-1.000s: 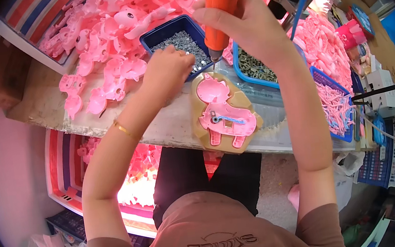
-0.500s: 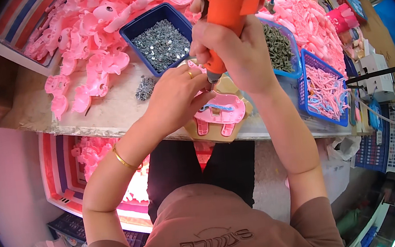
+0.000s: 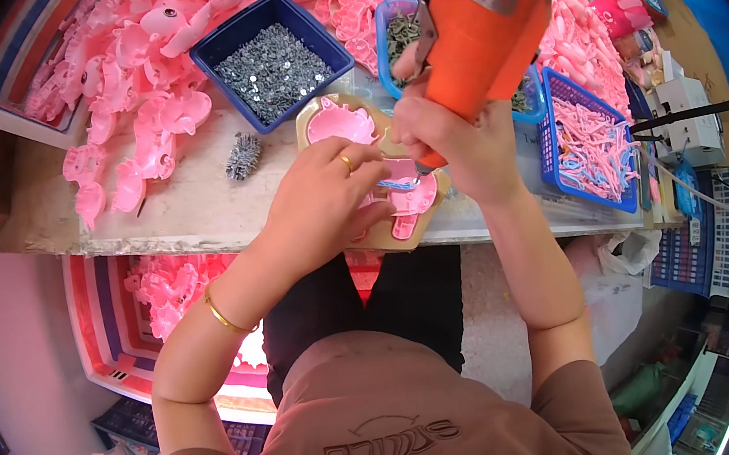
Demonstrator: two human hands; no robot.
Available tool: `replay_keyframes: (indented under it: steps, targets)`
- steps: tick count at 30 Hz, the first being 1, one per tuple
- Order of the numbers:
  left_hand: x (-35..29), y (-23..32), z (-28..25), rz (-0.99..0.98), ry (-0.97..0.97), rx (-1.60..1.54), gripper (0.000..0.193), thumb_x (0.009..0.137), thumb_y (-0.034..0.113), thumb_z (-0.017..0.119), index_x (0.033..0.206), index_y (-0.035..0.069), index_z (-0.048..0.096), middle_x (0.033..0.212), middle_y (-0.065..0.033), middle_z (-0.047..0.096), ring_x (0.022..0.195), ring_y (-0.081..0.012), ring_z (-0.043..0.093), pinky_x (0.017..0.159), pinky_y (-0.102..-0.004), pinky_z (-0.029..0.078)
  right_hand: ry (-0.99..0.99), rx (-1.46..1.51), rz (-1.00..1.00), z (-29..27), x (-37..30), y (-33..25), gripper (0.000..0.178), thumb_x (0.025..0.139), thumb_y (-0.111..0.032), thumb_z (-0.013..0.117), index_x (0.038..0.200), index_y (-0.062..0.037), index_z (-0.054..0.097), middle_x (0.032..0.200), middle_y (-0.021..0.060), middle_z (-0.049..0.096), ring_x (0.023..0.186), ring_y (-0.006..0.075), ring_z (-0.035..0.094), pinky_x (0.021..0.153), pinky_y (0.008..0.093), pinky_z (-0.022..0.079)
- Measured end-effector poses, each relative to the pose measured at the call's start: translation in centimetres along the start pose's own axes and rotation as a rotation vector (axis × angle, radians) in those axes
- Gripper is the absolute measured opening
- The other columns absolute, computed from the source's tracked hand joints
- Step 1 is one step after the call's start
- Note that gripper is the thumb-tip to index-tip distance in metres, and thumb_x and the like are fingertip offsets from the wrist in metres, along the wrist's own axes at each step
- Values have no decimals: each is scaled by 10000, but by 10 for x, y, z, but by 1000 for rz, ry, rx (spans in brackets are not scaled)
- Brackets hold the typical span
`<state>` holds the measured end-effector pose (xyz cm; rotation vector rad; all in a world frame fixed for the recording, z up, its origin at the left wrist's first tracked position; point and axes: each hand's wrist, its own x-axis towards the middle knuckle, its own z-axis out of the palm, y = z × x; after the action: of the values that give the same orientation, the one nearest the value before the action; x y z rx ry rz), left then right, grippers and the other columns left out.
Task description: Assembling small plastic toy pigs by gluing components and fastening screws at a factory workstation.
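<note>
1. Head view: the pink shell (image 3: 416,198) lies in a tan mould (image 3: 381,121), beneath the left hand's (image 3: 311,198) fingertips and left of the right hand (image 3: 463,138).
2. The left hand is half curled, fingers apart; whether it pinches anything I cannot tell.
3. The right hand is wrapped around an orange driver (image 3: 485,26), its tip down at the shell.
4. Navy bin (image 3: 214,80), beyond the left hand: grey screws (image 3: 277,70).
5. Light-blue tub (image 3: 382,39), partly behind the driver: greenish pieces (image 3: 402,34).
6. Blue basket (image 3: 547,146), right: pink and blue strips (image 3: 591,145).
</note>
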<state>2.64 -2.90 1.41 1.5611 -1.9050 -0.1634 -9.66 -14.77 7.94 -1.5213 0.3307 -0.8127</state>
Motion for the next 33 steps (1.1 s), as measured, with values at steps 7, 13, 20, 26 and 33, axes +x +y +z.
replay_keyframes:
  steps: [7,13,20,26,33]
  targets:
    - [-6,0,14,16,-20,103,258,755,198,733,978,88,667,1043,-47,629,1061,-243,560,964,-379,442,34,41,40,-7,-7,17,231,835,-18,577,1055,12,513,635,45,567,491,78,497,477,222,400]
    - [-8,-1,18,15,-3,88,230,759,198,726,953,88,667,1025,-37,631,1021,-233,569,964,-372,440,44,33,53,-7,-10,16,224,826,10,570,1040,-1,505,639,49,558,497,78,498,468,225,395]
    - [-6,2,17,-1,-7,95,219,762,208,724,935,87,665,1008,-24,630,1000,-220,571,954,-363,441,86,-20,-42,-7,-14,33,250,823,31,560,1059,-12,489,652,33,524,500,78,499,453,221,394]
    - [-8,1,20,-16,-3,84,223,767,214,721,940,87,662,1015,-24,629,1012,-229,570,981,-373,430,65,-9,-16,-11,-13,32,256,822,16,576,1060,-5,486,720,30,553,531,85,525,461,229,422]
    - [-17,8,12,-38,32,145,319,772,223,736,1048,106,628,1181,-66,595,1164,-276,525,1057,-461,384,-66,-86,-168,-1,6,-4,286,898,-104,664,1119,27,538,831,27,595,748,85,556,666,251,475]
